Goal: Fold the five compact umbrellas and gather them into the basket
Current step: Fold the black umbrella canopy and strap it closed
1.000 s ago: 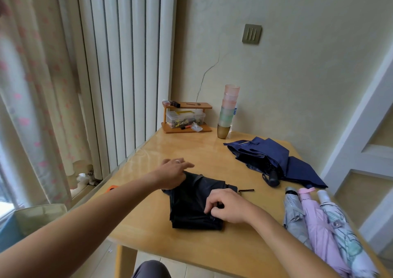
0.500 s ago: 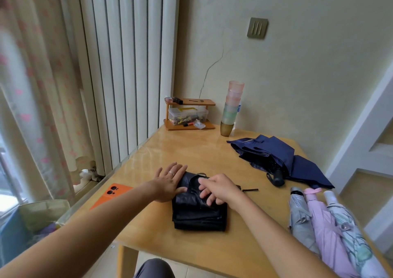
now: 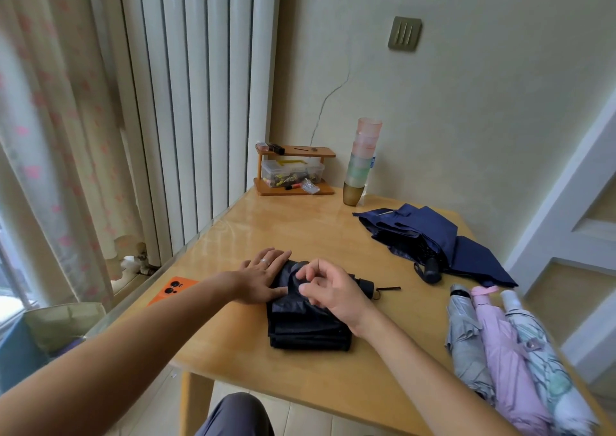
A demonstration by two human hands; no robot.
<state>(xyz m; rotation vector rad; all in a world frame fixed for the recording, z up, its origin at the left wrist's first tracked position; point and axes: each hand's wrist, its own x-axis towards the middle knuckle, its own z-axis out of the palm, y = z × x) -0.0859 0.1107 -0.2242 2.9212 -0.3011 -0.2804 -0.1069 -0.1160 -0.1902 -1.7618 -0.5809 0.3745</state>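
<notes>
The right hand point(image 3: 333, 294), flat a moment ago, now pinches cloth of the black umbrella point(image 3: 306, 329) at the desk's point(image 3: 300, 235) 6 o'clock; the left hand point(image 3: 263, 279) presses it with straight fingers. Wrapping probably follows.

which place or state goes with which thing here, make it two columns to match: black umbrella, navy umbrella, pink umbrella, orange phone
1. black umbrella
2. navy umbrella
3. pink umbrella
4. orange phone

A. lies loose, canopy not gathered, far right part of the table
B. at the table's left edge
C. rolled up, between a grey umbrella and a patterned umbrella
D. folded flat, mid-table

Pairs: 1-D, 2-A, 3-C, 4-B
</notes>
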